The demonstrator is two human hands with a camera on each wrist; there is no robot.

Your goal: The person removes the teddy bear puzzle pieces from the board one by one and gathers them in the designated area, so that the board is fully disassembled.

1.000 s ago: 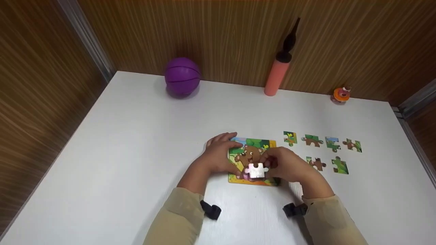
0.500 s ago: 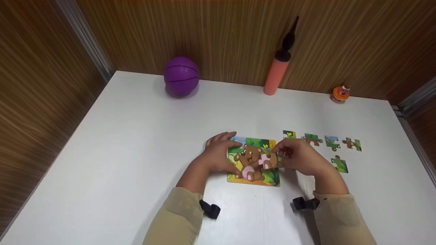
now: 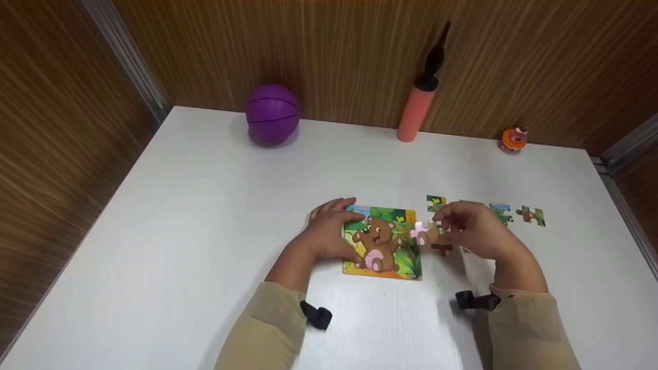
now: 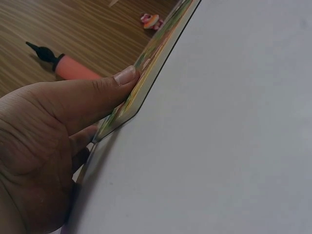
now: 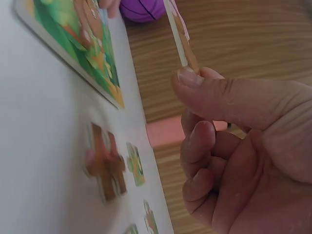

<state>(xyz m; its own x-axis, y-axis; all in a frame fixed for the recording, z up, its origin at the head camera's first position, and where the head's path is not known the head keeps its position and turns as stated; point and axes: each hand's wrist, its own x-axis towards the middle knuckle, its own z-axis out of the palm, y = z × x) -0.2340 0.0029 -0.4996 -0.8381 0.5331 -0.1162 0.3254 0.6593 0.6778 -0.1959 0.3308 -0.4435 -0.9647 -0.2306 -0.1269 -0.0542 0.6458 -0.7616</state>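
Observation:
A bear picture board (image 3: 383,236) lies flat on the white table. My left hand (image 3: 329,234) rests at its left side, with the straight thumb and forefinger on the printed face. In the left wrist view, the thumb (image 4: 105,92) presses near the board's edge (image 4: 151,73). My right hand (image 3: 473,231) pinches a jigsaw piece (image 3: 424,235) between thumb and fingers, just right of the board. Its print is brown and pink. In the right wrist view, this piece (image 5: 180,36) stands edge-on, above the thumb, with the other fingers curled.
Loose jigsaw pieces lie right of the board, among them a green one (image 3: 436,203), a blue-green one (image 3: 499,209) and a brown-green one (image 3: 532,216); my right hand partly covers others. Along the back stand a purple ball (image 3: 272,113), a pink hand pump (image 3: 417,110) and a small figurine (image 3: 514,140).
My right hand has carried the jigsaw piece rightward and away, off the board. The piece looked white a second ago and now shows its print. My left hand has stayed put.

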